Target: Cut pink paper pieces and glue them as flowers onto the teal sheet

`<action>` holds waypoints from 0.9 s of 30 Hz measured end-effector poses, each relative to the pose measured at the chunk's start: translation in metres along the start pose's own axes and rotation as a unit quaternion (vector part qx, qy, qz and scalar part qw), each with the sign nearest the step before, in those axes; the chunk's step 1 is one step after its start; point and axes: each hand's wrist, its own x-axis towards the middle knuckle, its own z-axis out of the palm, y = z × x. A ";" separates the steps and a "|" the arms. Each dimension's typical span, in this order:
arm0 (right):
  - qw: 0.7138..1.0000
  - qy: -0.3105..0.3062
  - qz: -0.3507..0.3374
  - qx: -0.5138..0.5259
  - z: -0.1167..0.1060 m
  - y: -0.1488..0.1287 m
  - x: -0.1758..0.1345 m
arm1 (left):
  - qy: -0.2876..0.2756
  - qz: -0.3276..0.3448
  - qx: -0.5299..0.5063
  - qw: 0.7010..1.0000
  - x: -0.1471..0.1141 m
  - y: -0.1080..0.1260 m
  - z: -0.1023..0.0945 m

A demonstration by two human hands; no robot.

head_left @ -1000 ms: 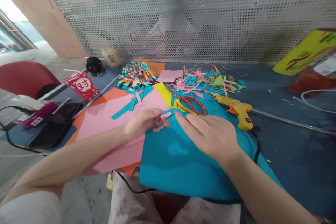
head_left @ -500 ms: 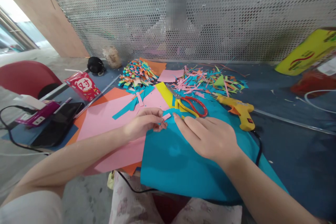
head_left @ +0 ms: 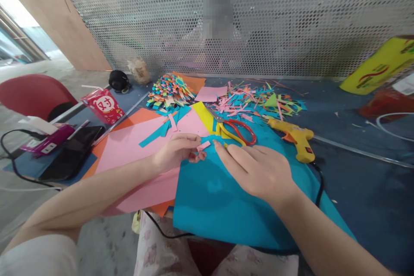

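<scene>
Between the thumb and fingers of my left hand (head_left: pixel 181 151) is a small pink paper strip (head_left: pixel 203 146), its free end pointing right. My right hand (head_left: pixel 258 170) is closed just to the right, index finger forward, above a large blue paper sheet (head_left: pixel 226 207). A speck of yellow shows by its fingertips, but what they hold, if anything, is hidden. Beyond that hand lie scissors (head_left: pixel 237 131) with red and yellow handles, partly over a yellow paper piece (head_left: pixel 203 114). A pink sheet (head_left: pixel 129 151) lies under my left forearm, with blue strips (head_left: pixel 155 135) on it.
Behind sit a multicoloured fringed paper bundle (head_left: pixel 170 90) and a heap of thin paper scraps (head_left: pixel 252 99). At right rests a yellow glue gun (head_left: pixel 297 138) with a black cord. A phone (head_left: pixel 73 153), power strip (head_left: pixel 47 140) and red packet (head_left: pixel 103 105) are left; a perforated metal panel (head_left: pixel 274 21) stands behind.
The fingers of my left hand have shifted slightly, and more of the pink strip shows. My right hand holds nearly the same place.
</scene>
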 end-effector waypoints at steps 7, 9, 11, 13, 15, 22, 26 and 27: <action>1.000 0.008 -0.002 0.002 0.001 -0.003 0.000 | 0.037 -0.009 0.001 0.999 0.003 -0.005 0.001; 1.000 0.008 -0.001 0.019 0.001 -0.003 0.000 | 0.045 -0.016 -0.006 0.999 0.003 -0.006 0.001; 1.000 0.005 0.002 0.029 0.001 -0.004 0.001 | 0.048 -0.013 -0.012 0.999 0.004 -0.006 0.000; 1.000 0.003 0.002 0.029 0.001 -0.004 0.001 | 0.048 -0.007 -0.015 0.999 0.004 -0.006 -0.001; 1.000 0.002 -0.003 0.020 0.001 -0.004 0.001 | 0.046 -0.001 -0.015 0.999 0.004 -0.006 -0.001; 1.000 0.003 0.005 0.022 0.004 -0.005 0.000 | 0.043 0.007 0.003 0.999 0.003 -0.005 0.001; 0.969 0.000 0.168 0.179 0.011 -0.008 -0.001 | -0.013 0.026 0.007 1.000 0.005 -0.005 -0.006; 0.939 -0.013 0.237 0.248 0.012 -0.009 -0.001 | -0.025 0.047 0.027 0.998 0.005 -0.005 -0.008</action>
